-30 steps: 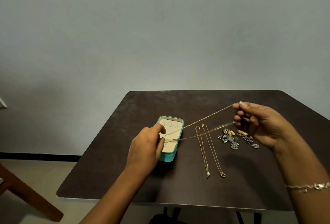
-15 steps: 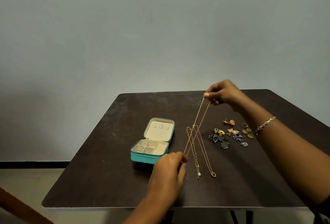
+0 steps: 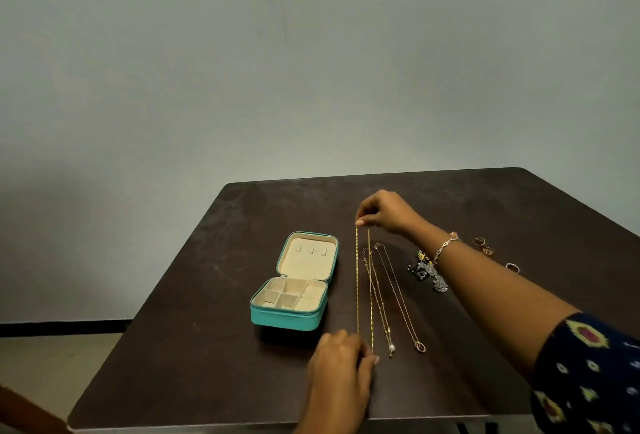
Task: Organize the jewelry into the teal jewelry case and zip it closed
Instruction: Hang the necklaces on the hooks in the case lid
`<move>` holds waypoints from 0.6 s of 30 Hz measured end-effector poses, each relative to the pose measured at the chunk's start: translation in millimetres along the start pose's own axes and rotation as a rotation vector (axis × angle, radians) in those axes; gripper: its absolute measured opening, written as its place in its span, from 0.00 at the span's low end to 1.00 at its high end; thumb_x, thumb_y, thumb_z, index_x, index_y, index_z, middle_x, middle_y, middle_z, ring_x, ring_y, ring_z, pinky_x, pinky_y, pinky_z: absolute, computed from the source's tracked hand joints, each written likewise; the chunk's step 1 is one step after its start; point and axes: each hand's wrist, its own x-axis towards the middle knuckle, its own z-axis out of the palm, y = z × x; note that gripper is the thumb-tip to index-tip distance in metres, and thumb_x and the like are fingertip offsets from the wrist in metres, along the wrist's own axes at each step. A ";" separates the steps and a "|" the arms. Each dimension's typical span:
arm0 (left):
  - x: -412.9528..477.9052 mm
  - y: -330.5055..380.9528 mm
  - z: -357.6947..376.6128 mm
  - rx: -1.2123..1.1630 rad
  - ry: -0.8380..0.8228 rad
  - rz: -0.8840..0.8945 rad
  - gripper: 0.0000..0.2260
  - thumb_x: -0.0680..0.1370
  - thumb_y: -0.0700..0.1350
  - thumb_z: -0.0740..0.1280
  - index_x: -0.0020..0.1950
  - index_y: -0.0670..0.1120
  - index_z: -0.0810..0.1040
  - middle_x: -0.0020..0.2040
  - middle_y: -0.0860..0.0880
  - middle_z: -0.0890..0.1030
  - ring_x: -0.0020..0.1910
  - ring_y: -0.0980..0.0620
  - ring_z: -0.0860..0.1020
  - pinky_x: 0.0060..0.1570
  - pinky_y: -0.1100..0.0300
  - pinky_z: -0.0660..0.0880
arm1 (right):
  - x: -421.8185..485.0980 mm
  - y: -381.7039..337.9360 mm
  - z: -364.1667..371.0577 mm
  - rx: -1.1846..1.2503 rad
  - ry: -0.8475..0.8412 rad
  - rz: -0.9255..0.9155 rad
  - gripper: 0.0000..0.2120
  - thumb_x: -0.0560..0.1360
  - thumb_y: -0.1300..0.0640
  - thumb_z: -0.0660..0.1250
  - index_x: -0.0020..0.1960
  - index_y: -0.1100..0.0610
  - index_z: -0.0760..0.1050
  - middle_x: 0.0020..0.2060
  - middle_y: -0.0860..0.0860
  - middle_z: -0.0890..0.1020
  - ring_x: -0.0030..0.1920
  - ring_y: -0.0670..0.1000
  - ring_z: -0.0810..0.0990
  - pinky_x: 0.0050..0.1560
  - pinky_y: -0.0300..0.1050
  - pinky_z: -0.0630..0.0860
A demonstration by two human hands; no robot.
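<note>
The teal jewelry case [image 3: 286, 319] lies open on the dark table [image 3: 214, 347], its cream compartments empty and its lid folded back. Just right of it a gold chain [image 3: 357, 281] runs as two straight strands between my hands. My right hand [image 3: 384, 212] pinches its far end. My left hand [image 3: 341, 364] pinches its near end by the table's front. Two thinner necklaces [image 3: 398, 298] lie to the right, one with a pearl, one with a ring pendant. Dark earrings [image 3: 427, 272] sit partly behind my right forearm.
Several rings [image 3: 485, 246] lie at the right beyond my forearm. A bracelet [image 3: 445, 248] is on my right wrist. The table's front edge runs just below my left hand. A brown wooden piece [image 3: 20, 413] shows at the lower left.
The chain went from stretched across the case to stretched front-to-back beside it. My left hand drew back towards the table's front; my right hand moved to the far end of the chain.
</note>
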 end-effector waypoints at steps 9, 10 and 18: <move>1.7 -12.6 22.2 0.183 0.202 0.257 0.09 0.65 0.52 0.59 0.32 0.49 0.75 0.41 0.53 0.76 0.43 0.54 0.68 0.35 0.64 0.63 | 18.2 18.1 48.7 -0.006 -0.126 0.030 0.06 0.71 0.60 0.70 0.47 0.60 0.80 0.46 0.56 0.83 0.49 0.51 0.80 0.54 0.47 0.76; 2.8 -13.4 24.2 0.204 0.224 0.277 0.09 0.65 0.51 0.60 0.31 0.49 0.76 0.37 0.53 0.77 0.43 0.53 0.68 0.36 0.63 0.60 | 19.5 19.0 51.3 -0.007 -0.128 0.037 0.06 0.71 0.59 0.70 0.47 0.60 0.80 0.47 0.56 0.83 0.49 0.51 0.80 0.54 0.47 0.76; 1.2 -15.9 32.4 0.314 0.302 0.302 0.09 0.68 0.51 0.61 0.32 0.49 0.76 0.33 0.52 0.76 0.41 0.51 0.67 0.36 0.60 0.57 | 26.1 24.1 65.5 -0.038 -0.155 0.044 0.05 0.71 0.59 0.70 0.46 0.58 0.79 0.47 0.55 0.81 0.48 0.50 0.76 0.52 0.46 0.74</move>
